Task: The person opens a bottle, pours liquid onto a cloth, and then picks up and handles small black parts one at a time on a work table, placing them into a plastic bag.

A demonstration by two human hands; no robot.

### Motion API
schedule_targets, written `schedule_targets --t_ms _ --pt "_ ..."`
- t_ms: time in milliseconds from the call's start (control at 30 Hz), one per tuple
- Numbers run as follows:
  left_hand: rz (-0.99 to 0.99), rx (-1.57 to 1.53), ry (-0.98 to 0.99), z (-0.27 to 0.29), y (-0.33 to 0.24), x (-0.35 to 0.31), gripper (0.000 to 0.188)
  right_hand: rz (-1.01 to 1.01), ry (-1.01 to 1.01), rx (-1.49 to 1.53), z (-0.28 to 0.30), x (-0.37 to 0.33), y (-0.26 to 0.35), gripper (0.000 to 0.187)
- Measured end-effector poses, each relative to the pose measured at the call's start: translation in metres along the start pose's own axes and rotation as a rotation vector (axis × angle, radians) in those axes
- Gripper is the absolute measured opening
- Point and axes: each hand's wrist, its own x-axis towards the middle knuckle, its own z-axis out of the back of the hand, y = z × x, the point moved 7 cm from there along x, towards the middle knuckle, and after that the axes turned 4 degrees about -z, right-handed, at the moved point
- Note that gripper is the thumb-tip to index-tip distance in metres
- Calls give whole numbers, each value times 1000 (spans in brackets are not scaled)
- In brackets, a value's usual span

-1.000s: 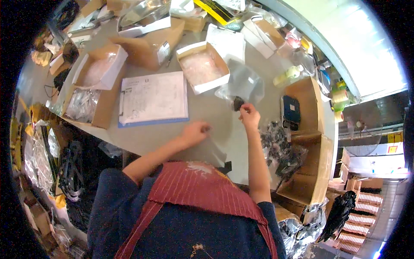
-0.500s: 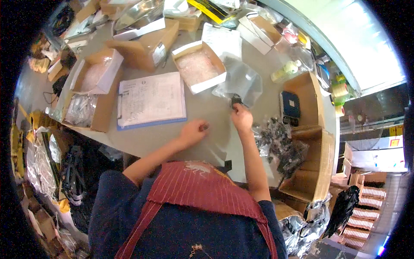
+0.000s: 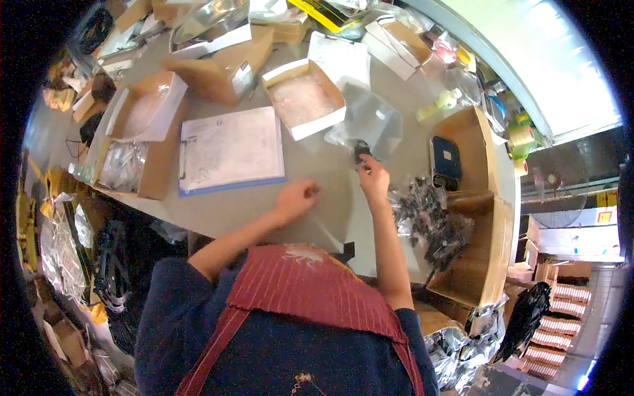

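Rows of print, too blurred to read, fill a sheet [image 3: 231, 148] on a blue clipboard [image 3: 231, 187] atop the desk [image 3: 238, 210]; a box's white label [image 3: 243, 76] and a red-and-yellow sign [image 3: 603, 217], far right, are likewise illegible.

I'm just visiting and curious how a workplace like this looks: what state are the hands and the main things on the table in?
Left hand: fingers curled, contents unclear.
Right hand: fingertips at a small dark item, grip unclear.
Clear plastic bag: lying flat.
Clipboard: lying flat, paper on top.
Middle white box: open, see-through plastic inside.
Dark pieces: heaped together.
Upper right carton: open.
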Motion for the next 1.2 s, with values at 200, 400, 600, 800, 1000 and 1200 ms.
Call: schedule_targets --t_ms 200,400,600,800,1000,1200 --pt "-17 68 41 0 5 -2 30 79 -80 -243 -5 -1 6 25" --pt "-90 51 2 -5 -6 2 30 -66 -101 -59 19 -7 -20 17" --pt "-55 -70 10 -7 -4 5 31 -265 -20 162 18 -11 -39 18" --pt "-109 22 -18 4 -4 8 29 -7 -90 -1 2 -1 -16 25" --pt "-149 22 -20 1 -9 5 26 129 -129 -203 2 -3 -4 23" --pt "-139 11 -26 -15 -38 -3 26 56 -167 -104 47 -11 -6 15"
